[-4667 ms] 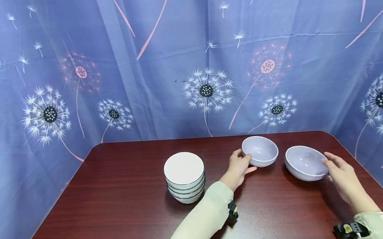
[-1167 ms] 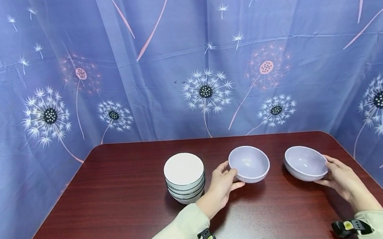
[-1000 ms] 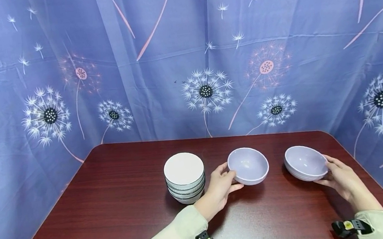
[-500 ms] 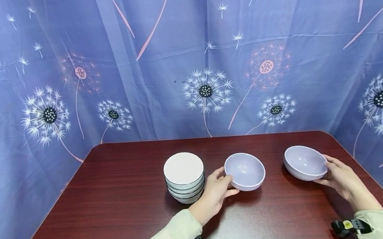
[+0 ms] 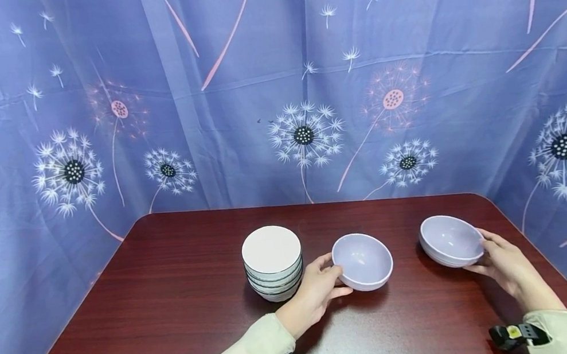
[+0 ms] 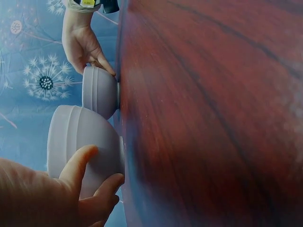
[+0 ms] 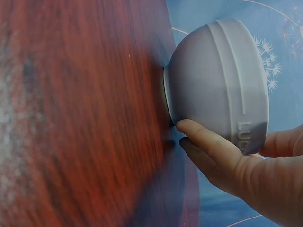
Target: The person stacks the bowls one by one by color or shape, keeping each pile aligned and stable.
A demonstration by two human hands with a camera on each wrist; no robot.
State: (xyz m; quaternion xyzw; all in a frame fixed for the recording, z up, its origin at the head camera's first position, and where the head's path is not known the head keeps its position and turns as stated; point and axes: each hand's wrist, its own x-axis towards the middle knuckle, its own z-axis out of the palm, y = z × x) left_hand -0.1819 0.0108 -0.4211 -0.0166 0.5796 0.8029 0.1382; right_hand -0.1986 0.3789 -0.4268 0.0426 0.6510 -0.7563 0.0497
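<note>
My left hand [image 5: 312, 294] grips a pale lavender bowl [image 5: 362, 262] by its left side, thumb at the rim and fingers lower on the wall. In the left wrist view this bowl [image 6: 87, 137] shows ridges below its rim, its foot close to the tabletop. At the right, my right hand [image 5: 506, 270] holds a second lavender bowl [image 5: 451, 240] by its right side. The right wrist view shows that bowl [image 7: 208, 75] with raised lettering near the rim, and fingers [image 7: 208, 141] along its lower wall by the foot. Both bowls face upward with nothing inside.
A stack of white bowls [image 5: 273, 264] with dark rims stands just left of the left hand, close to its forearm. The dark red wooden table [image 5: 146, 307] ends at a blue curtain [image 5: 239, 147] with dandelion prints, along the back and both sides.
My left hand has carried its bowl leftward and nearer to me, widening the gap between the two bowls. The right hand's fingers have shifted beneath its bowl, which stays nearly in place.
</note>
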